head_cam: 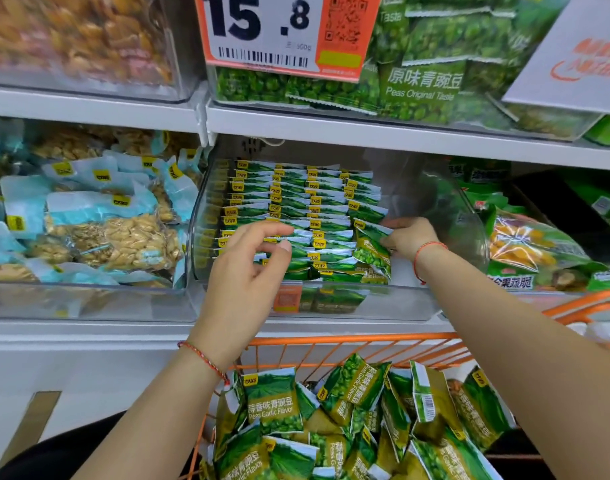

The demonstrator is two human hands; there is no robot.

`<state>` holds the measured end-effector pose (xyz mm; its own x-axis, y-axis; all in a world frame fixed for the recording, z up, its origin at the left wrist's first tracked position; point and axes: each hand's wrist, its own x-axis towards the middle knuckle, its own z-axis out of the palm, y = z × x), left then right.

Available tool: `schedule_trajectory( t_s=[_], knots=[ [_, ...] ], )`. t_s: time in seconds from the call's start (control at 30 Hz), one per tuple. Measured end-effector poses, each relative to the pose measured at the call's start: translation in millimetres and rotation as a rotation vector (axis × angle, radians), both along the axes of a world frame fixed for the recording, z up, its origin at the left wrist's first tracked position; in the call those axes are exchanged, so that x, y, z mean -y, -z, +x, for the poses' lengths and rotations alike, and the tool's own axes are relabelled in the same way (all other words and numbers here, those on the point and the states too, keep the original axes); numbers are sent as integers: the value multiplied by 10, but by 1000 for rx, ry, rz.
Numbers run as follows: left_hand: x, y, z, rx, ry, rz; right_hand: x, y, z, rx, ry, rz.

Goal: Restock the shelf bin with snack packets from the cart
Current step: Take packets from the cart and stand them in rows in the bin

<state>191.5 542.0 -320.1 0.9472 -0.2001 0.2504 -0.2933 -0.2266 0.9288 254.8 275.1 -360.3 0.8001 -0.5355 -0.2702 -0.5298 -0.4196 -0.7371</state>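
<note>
1. While reaching into the clear shelf bin (pixel 470 216) on the middle shelf, seen from the head camera: right hand (pixel 409 239) pinching one green snack packet (pixel 371 249) between thumb and fingers, at the right end of the front row, tilted against its neighbours.
2. Left hand (pixel 248 271) raised in front of the bin, fingers loosely spread and slightly curled, holding nothing; fingertips (pixel 284 230) just over the front packets, contact not clear.
3. Red string bracelets (pixel 201 356) worn on both wrists.
4. Packed in the bin: rows of green pea packets (pixel 289 199) standing on edge, yellow logo tabs upward, filling the left and middle; right part of the bin bare behind the right hand.
5. Parked below, against the shelf front: orange wire cart (pixel 331 339), holding a loose heap of garlic-flavour pea packets (pixel 272 400), lying at all angles.
6. Left of the bin: neighbouring bin of pale blue nut packets (pixel 106 230), piled loosely.
7. Right of the bin: green and orange snack bags (pixel 525 244), partly hidden by the bin's curved wall.
8. On the upper shelf: price tag (pixel 279 29) reading 15.8, hung before a bin of original-taste pea bags (pixel 425 84); blurred golden snacks (pixel 78 36) at upper left.
</note>
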Motion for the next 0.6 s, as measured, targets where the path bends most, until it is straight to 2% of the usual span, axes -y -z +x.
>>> schedule_trajectory(
  t_s=[0.1,0.27,0.43,0.6],
  knots=[
    [1,3,11,4,-2,0,20,-22,15,-55,54,88],
    [-1,9,16,-1,-1,17,23,-156,-119,-215,25,252],
    [6,10,12,6,-13,41,57,-246,-254,-316,-81,607],
    [3,36,11,22,-9,86,53,-214,-288,-371,-251,534]
  ],
)
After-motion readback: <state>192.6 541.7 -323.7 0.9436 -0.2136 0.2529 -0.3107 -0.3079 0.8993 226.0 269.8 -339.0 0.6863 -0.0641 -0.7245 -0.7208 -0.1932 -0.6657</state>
